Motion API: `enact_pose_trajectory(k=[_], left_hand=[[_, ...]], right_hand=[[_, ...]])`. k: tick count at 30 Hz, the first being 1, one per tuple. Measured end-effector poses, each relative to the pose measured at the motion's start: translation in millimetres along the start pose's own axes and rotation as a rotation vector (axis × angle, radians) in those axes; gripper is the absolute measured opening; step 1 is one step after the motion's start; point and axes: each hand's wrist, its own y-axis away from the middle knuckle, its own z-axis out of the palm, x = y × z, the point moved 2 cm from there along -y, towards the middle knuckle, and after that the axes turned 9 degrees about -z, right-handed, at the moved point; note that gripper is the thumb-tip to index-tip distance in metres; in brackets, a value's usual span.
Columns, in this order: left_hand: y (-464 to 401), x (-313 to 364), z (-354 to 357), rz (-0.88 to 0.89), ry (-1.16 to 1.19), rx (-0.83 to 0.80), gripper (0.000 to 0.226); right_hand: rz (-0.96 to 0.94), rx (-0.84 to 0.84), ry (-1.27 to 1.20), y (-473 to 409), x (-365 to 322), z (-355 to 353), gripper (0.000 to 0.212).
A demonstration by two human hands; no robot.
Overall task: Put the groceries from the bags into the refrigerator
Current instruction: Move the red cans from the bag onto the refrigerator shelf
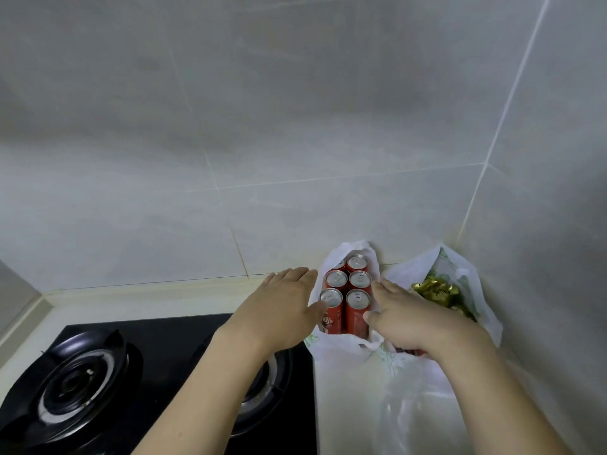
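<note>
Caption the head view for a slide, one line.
Both hands, left hand and right hand, flank six red cans standing in a white bag beside the stove.

Soft, even, cool-toned light fills the frame, and no lamp shows. The tiled wall (295, 110) reads pale grey with broad, faint shadow patches drifting across it. Bright highlights glint off the can tops (336, 279) and curve along the glossy burner rings (78, 382) of the black stove. The gold packet (433, 292) sparkles a little. Wide-angle bending is strong: grout lines bow and the counter edge (147, 285) curves. Detail is slightly soft overall, smeary on the hands and toward the corners.
</note>
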Motion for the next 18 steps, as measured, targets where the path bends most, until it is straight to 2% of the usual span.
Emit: enact_pose_trajectory(k=[8,12,18], left_hand=[[-92,-14,59,-0.060,0.053,-0.094,0.048],[-116,-18,90,-0.059,0.053,-0.091,0.059],[-142,-31,124,-0.085,0.078,-0.099,0.070]], right_hand=[[0.079,0.011,-0.128,-77,49,17,0.058],[0.122,0.058,-0.166,-111,68,41,0.041],[0.170,0.065,-0.161,-146,83,63,0.056]])
